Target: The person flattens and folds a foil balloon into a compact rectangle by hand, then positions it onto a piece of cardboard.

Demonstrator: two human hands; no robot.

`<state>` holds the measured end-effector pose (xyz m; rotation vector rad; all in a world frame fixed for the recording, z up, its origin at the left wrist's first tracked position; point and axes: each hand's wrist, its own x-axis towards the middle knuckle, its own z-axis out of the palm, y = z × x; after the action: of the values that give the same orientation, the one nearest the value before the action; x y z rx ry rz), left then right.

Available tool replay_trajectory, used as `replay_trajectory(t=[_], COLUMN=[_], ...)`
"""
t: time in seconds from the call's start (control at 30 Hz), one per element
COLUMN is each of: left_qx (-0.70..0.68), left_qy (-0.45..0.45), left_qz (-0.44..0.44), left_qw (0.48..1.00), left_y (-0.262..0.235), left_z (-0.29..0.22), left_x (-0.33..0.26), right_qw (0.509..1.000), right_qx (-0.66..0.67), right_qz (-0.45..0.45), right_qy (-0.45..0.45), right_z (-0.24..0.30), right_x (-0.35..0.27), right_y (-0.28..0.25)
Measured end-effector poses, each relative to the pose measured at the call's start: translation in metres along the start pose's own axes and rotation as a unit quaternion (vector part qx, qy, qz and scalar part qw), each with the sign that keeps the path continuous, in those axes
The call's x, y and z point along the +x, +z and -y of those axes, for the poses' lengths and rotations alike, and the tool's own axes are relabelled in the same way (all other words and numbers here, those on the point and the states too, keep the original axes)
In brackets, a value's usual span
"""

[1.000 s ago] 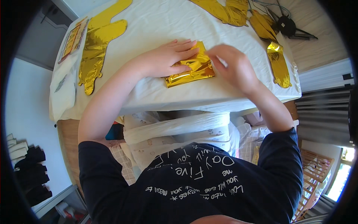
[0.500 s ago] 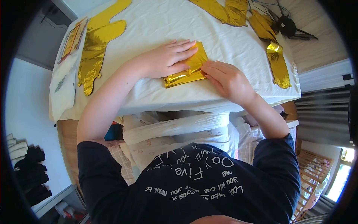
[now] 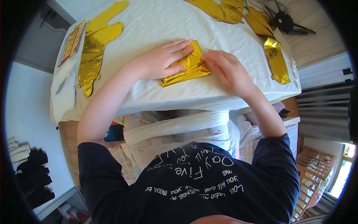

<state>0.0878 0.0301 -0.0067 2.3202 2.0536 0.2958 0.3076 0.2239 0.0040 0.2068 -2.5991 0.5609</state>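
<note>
Pressing the folded gold foil (image 3: 195, 61) against the white-covered table (image 3: 143, 31), near its front edge. Bearing down with the left hand (image 3: 164, 59) flat over the foil's left part, gripping nothing. Curving the fingers of the right hand (image 3: 227, 69) loosely at the right edge, thumb apart; cannot tell whether touching. Best to spread the left palm's weight evenly, smooth outward, and crease firmly, as slick foil may spring open. Worth working clear of the foil pieces at left (image 3: 93, 52) and right (image 3: 276, 61).
</note>
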Motion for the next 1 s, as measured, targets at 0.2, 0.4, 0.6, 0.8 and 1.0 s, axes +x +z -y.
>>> replay_trajectory(t=[0.2,0.4,0.6,0.8,1.0], left_qx=[0.001,-0.014,0.009,0.053,0.033], left_qy=[0.0,-0.027,-0.136,-0.178,-0.168], left_qz=[-0.009,0.015,-0.004,-0.05,-0.034], left_qw=[1.0,0.999,0.991,0.981,0.985], left_y=[0.0,-0.002,0.007,0.017,0.018], left_z=[-0.002,-0.009,-0.044,-0.055,-0.046], left_x=[-0.002,-0.004,-0.015,-0.019,-0.02], right_qw=[0.999,1.0,0.987,0.965,0.951], right_qx=[-0.035,-0.017,-0.008,-0.066,-0.088], right_qz=[0.028,0.018,-0.034,0.017,0.036], right_qy=[0.001,0.003,-0.157,-0.253,-0.293], right_z=[0.007,0.009,0.039,0.046,0.047], right_x=[0.001,0.005,0.005,0.01,0.021], right_y=[-0.002,-0.003,0.005,0.016,0.023])
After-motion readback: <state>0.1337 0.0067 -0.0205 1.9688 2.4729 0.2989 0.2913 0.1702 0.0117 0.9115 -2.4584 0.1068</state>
